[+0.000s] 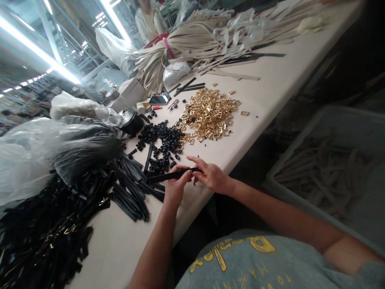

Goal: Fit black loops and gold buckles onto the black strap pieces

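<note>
A short black strap (164, 176) lies across both hands, just over the table's near edge. My left hand (176, 186) is closed round its middle, thumb on top. At the strap's right end, my right hand (210, 176) pinches the tip between thumb and fingers, with the index finger stretched out. Whether a small loop sits on that end is hidden by the fingers. Just beyond the hands spreads a heap of small black loops (165, 138). Behind it to the right lies a pile of gold buckles (210, 114). Loose black straps (130, 198) lie left of my left hand.
Finished-looking black straps with buckles (54, 228) pile up at left beside plastic bags (27, 156). A dark metal pot (132, 120), a phone (159, 99) and a bundle of beige strips (186, 40) stand farther back. A bin (331, 176) is at right. Another person (147, 22) is behind the table.
</note>
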`<state>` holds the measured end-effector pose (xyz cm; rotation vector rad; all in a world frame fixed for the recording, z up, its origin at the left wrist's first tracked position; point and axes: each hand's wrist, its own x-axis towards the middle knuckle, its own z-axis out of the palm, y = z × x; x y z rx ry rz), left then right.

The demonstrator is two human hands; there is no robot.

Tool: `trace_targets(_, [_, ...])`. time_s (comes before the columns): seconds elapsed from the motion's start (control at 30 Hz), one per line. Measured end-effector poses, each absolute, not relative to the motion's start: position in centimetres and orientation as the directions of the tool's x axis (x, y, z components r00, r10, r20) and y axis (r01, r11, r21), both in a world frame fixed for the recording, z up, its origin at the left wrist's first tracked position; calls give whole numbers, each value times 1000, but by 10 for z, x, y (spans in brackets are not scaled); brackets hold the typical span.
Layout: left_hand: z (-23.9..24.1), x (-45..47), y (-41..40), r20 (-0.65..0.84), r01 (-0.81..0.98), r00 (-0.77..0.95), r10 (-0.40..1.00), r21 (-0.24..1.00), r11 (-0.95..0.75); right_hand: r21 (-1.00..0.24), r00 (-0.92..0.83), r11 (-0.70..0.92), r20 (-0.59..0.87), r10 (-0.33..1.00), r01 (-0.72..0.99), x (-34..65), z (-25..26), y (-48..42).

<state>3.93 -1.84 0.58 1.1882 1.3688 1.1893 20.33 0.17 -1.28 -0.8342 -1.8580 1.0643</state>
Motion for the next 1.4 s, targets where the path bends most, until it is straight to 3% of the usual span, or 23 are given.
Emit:
trace_targets(0.33, [6, 36, -18, -24, 99, -51, 998, 995, 29, -953, -402, 253, 169, 900, 166, 208, 0, 2])
trace_targets(0.43, [7, 36, -17, -40, -20, -67, 997, 999, 39, -957, -344, 251, 189, 920, 144, 207, -4, 2])
trace_targets(0.53, [8, 33, -13, -96, -185, -200, 975, 981, 59, -967, -291, 230, 189, 938, 113, 205, -8, 2])
trace_targets(0.67, [8, 31, -11, -188, -275, -309, 932, 956, 102, -966, -256, 230, 193, 947, 119, 204, -10, 2])
trace_targets(1.2, [6, 34, -15, -279, -301, 11, 960, 915, 270, -968, -321, 228, 185, 929, 103, 206, -6, 2])
trace_targets(1.4, [6, 38, -15, -284, -294, -12, 959, 917, 268, -982, -298, 175, 145, 943, 77, 204, -5, 2])
